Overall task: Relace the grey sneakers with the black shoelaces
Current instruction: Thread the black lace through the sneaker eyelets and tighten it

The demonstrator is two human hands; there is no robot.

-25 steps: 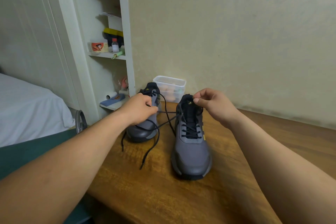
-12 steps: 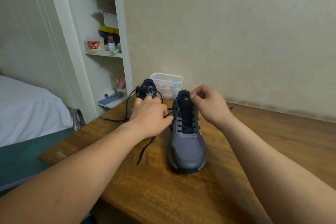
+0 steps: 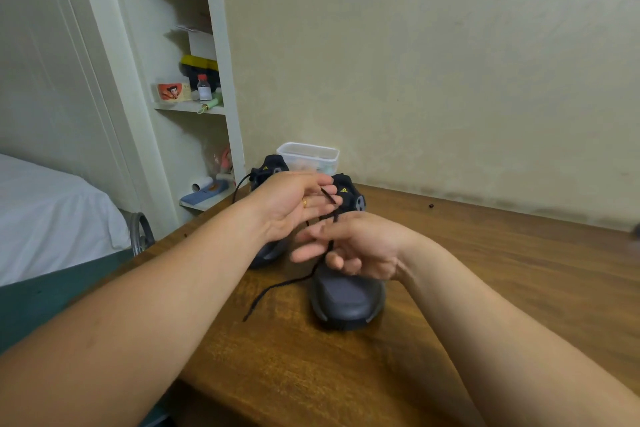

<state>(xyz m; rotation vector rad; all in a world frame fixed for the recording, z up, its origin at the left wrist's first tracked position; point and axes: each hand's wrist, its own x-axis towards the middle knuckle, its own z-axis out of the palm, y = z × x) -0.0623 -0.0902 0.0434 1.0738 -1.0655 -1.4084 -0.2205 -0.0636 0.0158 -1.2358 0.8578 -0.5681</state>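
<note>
— Wooden table (image 3: 485,288) under everything, with a plain beige wall (image 3: 450,80) behind it. What lies past the fingers?

— Just beyond the fingertips a clear tub (image 3: 308,156) stands against the wall. Left of the left knuckles is a white shelf (image 3: 221,45) holding small bottles and boxes. Farther left again is a bed (image 3: 52,218) with a white sheet.

— And the sneakers?

— Both are grey. The near sneaker (image 3: 346,302) sits directly under the right fingers, with its toe pointing back at the wearer. The far sneaker (image 3: 272,166) stands behind the left hand, which hides most of it. Only its tongue and a bit of its toe show.

— How are the hands?

— The left hand (image 3: 291,204) is raised with its palm towards the camera. Its fingers are nearly straight and close together, and one wears a ring (image 3: 304,203). The lace (image 3: 273,287) crosses its fingertips, but blur keeps me from telling whether they pinch it. The right hand (image 3: 356,246) is just below, its fingers loosely curled. The lace runs down between them and is gripped there.

— Where does the lace go from there?

— It leaves the right fingers on their left side and trails across the table. Its tip lies on the wood, clear of both sneakers. A second lace (image 3: 239,189) arcs up beside the left wrist, next to the far sneaker.
</note>
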